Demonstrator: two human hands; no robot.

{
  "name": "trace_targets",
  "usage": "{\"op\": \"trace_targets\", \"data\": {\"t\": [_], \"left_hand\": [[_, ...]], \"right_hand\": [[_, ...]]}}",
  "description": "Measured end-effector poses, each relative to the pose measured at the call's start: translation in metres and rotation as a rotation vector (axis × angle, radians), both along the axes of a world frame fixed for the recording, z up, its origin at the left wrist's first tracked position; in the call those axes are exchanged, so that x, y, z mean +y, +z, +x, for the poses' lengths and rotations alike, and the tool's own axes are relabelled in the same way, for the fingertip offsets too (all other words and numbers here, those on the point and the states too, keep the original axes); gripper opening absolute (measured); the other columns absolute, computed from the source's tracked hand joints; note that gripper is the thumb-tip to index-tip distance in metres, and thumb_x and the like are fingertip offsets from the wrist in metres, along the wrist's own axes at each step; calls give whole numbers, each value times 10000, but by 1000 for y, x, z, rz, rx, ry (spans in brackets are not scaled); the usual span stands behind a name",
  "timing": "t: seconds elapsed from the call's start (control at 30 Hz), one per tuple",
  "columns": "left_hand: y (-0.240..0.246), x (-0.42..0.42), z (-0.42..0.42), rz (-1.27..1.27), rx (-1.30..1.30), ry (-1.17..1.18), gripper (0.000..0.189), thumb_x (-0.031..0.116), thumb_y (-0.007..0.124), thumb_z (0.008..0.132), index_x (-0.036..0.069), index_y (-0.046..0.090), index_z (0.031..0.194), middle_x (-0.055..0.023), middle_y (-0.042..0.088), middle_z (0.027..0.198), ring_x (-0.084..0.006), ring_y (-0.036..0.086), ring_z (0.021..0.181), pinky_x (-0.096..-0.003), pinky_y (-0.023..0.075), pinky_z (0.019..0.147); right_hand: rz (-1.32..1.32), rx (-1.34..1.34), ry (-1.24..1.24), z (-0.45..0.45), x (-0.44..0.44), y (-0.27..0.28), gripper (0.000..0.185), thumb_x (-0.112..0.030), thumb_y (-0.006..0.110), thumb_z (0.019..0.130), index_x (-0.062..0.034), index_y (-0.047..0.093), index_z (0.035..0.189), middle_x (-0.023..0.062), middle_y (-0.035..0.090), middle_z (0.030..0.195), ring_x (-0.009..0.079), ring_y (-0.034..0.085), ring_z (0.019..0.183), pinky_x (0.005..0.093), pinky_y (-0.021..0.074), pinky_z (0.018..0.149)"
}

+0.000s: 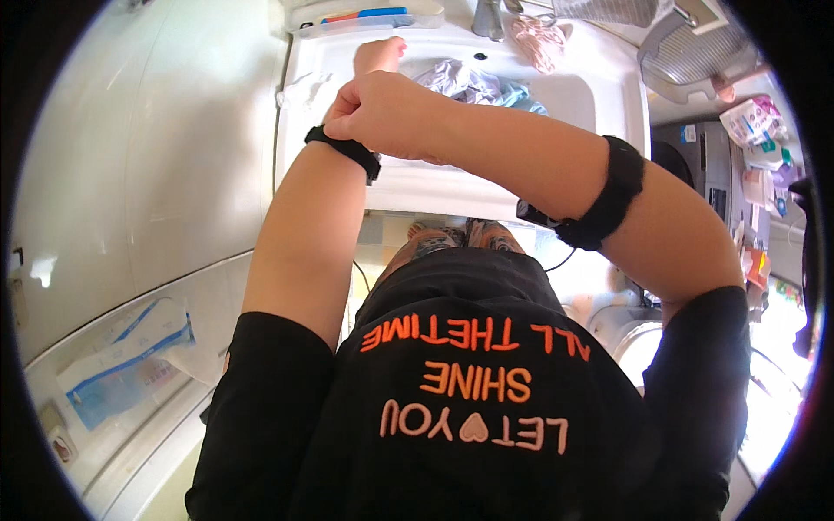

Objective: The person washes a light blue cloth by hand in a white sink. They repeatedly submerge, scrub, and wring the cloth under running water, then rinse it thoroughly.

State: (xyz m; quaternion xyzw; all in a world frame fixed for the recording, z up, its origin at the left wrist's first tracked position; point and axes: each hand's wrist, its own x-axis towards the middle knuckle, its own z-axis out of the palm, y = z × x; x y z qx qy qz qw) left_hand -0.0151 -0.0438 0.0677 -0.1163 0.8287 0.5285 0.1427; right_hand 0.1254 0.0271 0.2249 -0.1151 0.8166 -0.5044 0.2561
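My right hand (391, 117) reaches across my left forearm, with thumb and fingers pinched at the edge of a black wrist strap (345, 148). My left hand (378, 56) is stretched out over the white sink (417, 179), partly hidden behind the right one; its fingers look curled, and I cannot see its palm. A second black strap (616, 195) with a small dark device goes around my right forearm. In the basin, beyond my right wrist, lies a heap of pale lilac and light blue cloth (466, 83).
At the sink's far rim are a clear tray (384, 23) with a blue and orange handled item, a faucet (487, 21) and a bundled pink cloth (537, 42). A ridged grey washboard-like panel (694, 55) is at right. Plastic packs (752, 120) stand beyond. A tiled wall (150, 130) borders the left.
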Motion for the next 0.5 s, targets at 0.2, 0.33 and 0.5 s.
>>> {"op": "trace_targets", "data": {"t": [0.2, 0.33, 0.5], "left_hand": [[24, 5, 6, 402, -72, 126, 241, 256, 573, 842, 49, 630, 952, -49, 675, 933, -164, 614, 878, -320, 462, 785], [35, 28, 17, -224, 67, -17, 157, 193, 595, 794, 51, 648, 837, -47, 676, 793, -191, 633, 735, -348, 487, 640], [35, 56, 46, -809, 959, -674, 223, 232, 598, 758, 62, 673, 882, -102, 665, 881, -262, 602, 867, -388, 444, 785]], "right_hand": [[-82, -81, -13, 14, 13, 15, 202, -204, 611, 808, -16, 600, 884, 69, 588, 773, 131, 530, 716, 280, 427, 637], [-5, -76, 11, 7, 15, 42, 246, -182, 577, 789, -34, 590, 985, 47, 604, 722, 139, 565, 667, 289, 441, 628], [328, 5, 215, -10, 1, 55, 427, -77, 445, 689, -101, 619, 1077, 25, 632, 648, 160, 591, 579, 318, 455, 564]]}}
